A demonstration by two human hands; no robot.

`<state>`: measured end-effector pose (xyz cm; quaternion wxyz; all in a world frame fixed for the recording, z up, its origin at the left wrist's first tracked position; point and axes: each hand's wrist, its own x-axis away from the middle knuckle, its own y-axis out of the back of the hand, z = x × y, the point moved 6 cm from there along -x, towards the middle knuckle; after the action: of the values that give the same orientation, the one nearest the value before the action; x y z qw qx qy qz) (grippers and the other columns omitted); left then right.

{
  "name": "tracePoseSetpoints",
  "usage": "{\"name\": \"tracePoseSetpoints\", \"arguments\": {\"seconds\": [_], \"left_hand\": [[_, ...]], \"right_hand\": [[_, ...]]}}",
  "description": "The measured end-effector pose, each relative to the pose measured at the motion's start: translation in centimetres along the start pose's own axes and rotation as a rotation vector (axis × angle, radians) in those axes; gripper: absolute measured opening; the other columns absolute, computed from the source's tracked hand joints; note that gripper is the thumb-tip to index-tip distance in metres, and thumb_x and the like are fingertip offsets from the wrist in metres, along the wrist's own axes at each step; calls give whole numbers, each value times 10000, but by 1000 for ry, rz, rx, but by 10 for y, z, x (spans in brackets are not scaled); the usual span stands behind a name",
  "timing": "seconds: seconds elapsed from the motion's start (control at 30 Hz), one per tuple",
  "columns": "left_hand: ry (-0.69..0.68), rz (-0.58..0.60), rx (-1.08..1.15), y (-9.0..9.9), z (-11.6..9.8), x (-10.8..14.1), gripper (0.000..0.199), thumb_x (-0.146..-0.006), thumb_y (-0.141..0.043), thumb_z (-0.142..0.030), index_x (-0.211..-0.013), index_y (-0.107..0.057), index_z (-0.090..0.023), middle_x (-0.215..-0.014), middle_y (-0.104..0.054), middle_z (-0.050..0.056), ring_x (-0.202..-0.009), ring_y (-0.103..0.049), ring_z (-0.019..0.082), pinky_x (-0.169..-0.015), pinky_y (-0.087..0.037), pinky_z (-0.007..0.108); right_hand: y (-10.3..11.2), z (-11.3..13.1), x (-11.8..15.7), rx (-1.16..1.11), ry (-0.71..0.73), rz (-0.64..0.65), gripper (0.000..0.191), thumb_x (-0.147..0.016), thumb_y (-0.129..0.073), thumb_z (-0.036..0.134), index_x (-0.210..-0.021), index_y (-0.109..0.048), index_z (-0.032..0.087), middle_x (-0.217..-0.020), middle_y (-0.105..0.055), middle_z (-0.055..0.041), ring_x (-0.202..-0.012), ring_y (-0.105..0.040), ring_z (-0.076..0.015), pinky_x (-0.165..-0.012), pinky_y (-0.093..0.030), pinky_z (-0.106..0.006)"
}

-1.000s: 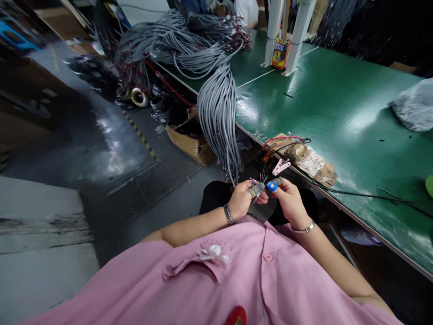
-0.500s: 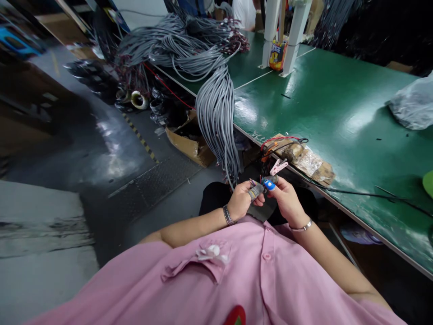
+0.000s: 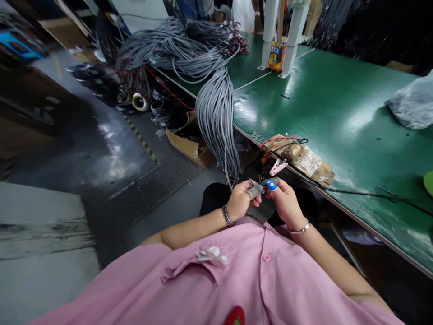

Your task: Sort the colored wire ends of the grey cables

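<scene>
My left hand [image 3: 241, 198] is closed on the end of a cable, its thumb wrapped in grey tape. Thin coloured wires [image 3: 261, 180] fan out from between the fingers. Close beside it, my right hand [image 3: 286, 201] pinches at these wires, with a blue cover on the thumb and a dark wrap on a finger. The hands are slightly apart in front of my lap, below the table edge. A big bundle of grey cables [image 3: 216, 108] hangs over that edge just beyond my left hand. A pink clip [image 3: 278, 167] sits at the edge above my right hand.
On the green table [image 3: 338, 95] a taped wooden block [image 3: 313, 164] lies at the near edge with red and black leads. White posts [image 3: 292, 36] stand further back, a snack packet [image 3: 276, 56] between them. A cardboard box [image 3: 189, 144] is on the floor. A plastic bag [image 3: 414, 101] rests at right.
My right hand has drawn slightly away from the left, and the coloured wires between them now show spread out. The left hand stays nearly in place.
</scene>
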<state>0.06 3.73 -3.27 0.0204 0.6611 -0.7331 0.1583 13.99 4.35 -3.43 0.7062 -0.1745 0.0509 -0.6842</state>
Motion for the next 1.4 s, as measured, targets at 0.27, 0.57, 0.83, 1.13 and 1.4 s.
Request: {"name": "tracePoseSetpoints", "arguments": {"seconds": [0.27,0.57,0.83,1.13,1.4], "left_hand": [[36,172,28,-6,-13,-4,351,-729,-724,-470,-751,-647,-129,-528,-588,3,-412,-489,83,-384,-384,191],[126,281,187,-25,-13,-18,397,-664,-770,-483,-734,-632,-118,-558,-610,20,-365,-452,64,-338,-318,186],[210,295,297,-28,-5,-29,405,-624,-815,-416,-798,-608,-114,-620,-638,23,-375,-468,54,-336,-294,171],[268,287,320,-29,-2,-27,397,-604,-820,-370,-811,-601,-113,-596,-637,20,-355,-446,46,-336,-277,167],[265,275,306,-27,-2,-26,414,-589,-825,-388,-801,-597,-115,-591,-634,18,-358,-445,47,-342,-281,170]], "right_hand": [[19,2,-24,-291,-127,-26,516,-751,-592,698,-839,-653,193,-764,-613,-14,-584,-503,-98,-557,-477,-235],[3,18,-42,-255,-67,75,466,-759,-620,659,-804,-647,196,-695,-603,-4,-571,-509,-110,-541,-463,-242],[0,5,-50,-303,-75,34,497,-724,-616,702,-857,-651,224,-773,-667,-14,-616,-566,-138,-624,-495,-286],[-5,9,-54,-385,-61,-33,502,-678,-662,706,-722,-588,211,-596,-503,18,-524,-428,-113,-545,-455,-261],[-3,7,-50,-389,-96,-4,546,-683,-611,750,-805,-613,217,-718,-614,-13,-578,-513,-135,-541,-460,-266]]}}
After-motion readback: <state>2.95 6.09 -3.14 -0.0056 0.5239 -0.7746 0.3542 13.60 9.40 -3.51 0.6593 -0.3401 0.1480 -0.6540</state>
